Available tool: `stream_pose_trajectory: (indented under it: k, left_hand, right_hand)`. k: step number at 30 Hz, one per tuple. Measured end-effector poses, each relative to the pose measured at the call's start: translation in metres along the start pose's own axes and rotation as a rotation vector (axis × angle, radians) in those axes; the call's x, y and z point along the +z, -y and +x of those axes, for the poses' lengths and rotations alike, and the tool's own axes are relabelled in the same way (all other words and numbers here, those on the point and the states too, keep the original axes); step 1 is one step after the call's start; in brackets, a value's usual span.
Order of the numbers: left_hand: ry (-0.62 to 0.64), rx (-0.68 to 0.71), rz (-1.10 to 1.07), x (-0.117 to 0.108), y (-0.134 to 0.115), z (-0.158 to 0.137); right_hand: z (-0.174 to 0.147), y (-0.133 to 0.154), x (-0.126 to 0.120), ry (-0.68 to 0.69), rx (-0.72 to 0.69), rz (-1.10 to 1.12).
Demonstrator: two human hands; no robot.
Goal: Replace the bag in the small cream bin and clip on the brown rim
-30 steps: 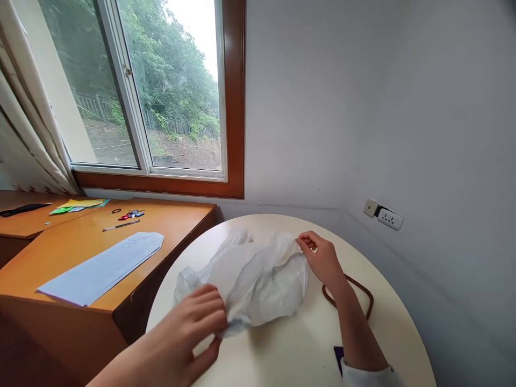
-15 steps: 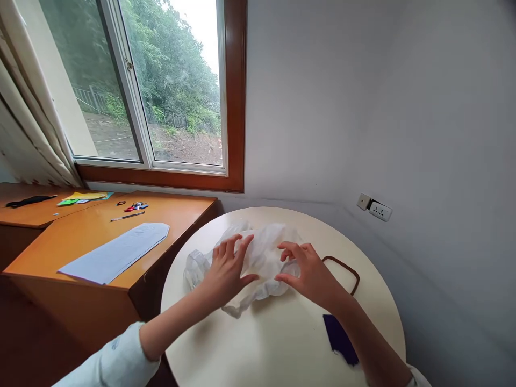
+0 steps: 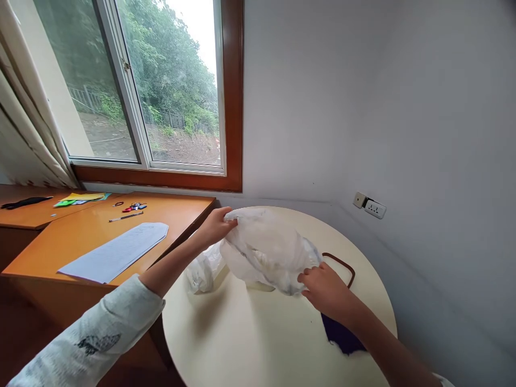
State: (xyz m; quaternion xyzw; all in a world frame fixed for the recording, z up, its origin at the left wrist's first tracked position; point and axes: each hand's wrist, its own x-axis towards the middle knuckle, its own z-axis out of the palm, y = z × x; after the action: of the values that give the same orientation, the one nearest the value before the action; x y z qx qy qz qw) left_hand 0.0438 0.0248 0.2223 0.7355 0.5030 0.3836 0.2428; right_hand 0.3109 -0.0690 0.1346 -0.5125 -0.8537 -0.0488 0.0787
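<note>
A thin white plastic bag (image 3: pixel 266 242) is stretched between my two hands above the round table. My left hand (image 3: pixel 215 228) grips the bag's upper left edge, fingers closed on it. Its lower right edge is pinched in my right hand (image 3: pixel 325 287). The bag is partly see-through; some pale thing shows near its opening, too unclear to name. A crumpled clear plastic piece (image 3: pixel 200 275) lies on the table under my left forearm; I cannot tell if it belongs to the same bag. Below my right wrist lies a dark purple cloth (image 3: pixel 341 336), partly hidden by the arm.
The round cream table (image 3: pixel 258 344) stands against the wall. A brown curved handle-like frame (image 3: pixel 342 262) lies at its right. On the wooden desk (image 3: pixel 185 212) to the left are paper sheets (image 3: pixel 121 251), a pen (image 3: pixel 126 216) and keys (image 3: pixel 135 207). A wall socket (image 3: pixel 374 208) is at right.
Both hands have gone from open above the crumpled bag to closed on its edges. My left hand moved up and away, my right slightly right and down, and the bag is lifted and spread.
</note>
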Motion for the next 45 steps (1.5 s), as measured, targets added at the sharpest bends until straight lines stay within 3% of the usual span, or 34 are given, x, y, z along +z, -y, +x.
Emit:
stream_pose_trajectory:
  k: [5, 9, 14, 17, 21, 26, 32, 34, 36, 38, 41, 43, 44, 45]
  left_hand:
    - [0.093, -0.139, -0.407, 0.007, -0.015, -0.008]
    - [0.121, -0.178, -0.498, 0.008, -0.022, -0.017]
    - [0.073, -0.151, -0.433, -0.004, -0.007, -0.026]
    - [0.041, -0.168, -0.351, -0.012, 0.005, -0.035]
    - [0.073, -0.23, -0.336, -0.013, 0.017, -0.053]
    - [0.141, -0.326, -0.537, -0.002, 0.026, -0.079]
    - [0.027, -0.528, -0.757, 0.022, 0.021, -0.11]
    - [0.051, -0.571, -0.794, 0.035, 0.021, -0.121]
    - [0.11, -0.549, -0.796, 0.047, 0.027, -0.131]
    - [0.07, -0.476, -0.749, 0.052, 0.038, -0.138]
    - [-0.182, -0.365, -0.513, 0.041, 0.053, -0.135]
    - [-0.395, -0.204, -0.327, 0.023, 0.053, -0.125]
    - [-0.459, -0.105, -0.272, 0.014, 0.049, -0.118]
    - [-0.44, -0.036, -0.224, 0.007, 0.043, -0.109]
  right_hand:
    - [0.022, 0.022, -0.018, -0.418, 0.176, 0.362]
    - [0.049, 0.015, 0.001, -0.507, 0.255, 0.41]
    - [0.076, -0.023, 0.018, -0.641, 0.339, 0.645]
    - [0.086, -0.041, 0.011, -0.668, 0.402, 0.774]
    - [0.108, -0.056, 0.0, -0.68, 0.431, 0.78]
    - [0.148, -0.063, -0.007, -0.625, 0.417, 0.635]
    - [0.194, -0.053, -0.009, -0.549, 0.332, 0.519]
    - [0.205, -0.046, -0.006, -0.519, 0.306, 0.474]
    - [0.214, -0.038, -0.002, -0.482, 0.271, 0.431]
    - [0.219, -0.03, 0.002, -0.442, 0.22, 0.397]
    - [0.216, -0.022, 0.001, -0.397, 0.151, 0.367]
    - [0.208, -0.018, -0.006, -0.382, 0.128, 0.353]
    - [0.202, -0.017, -0.011, -0.38, 0.123, 0.35]
    - [0.196, -0.016, -0.017, -0.386, 0.118, 0.355]
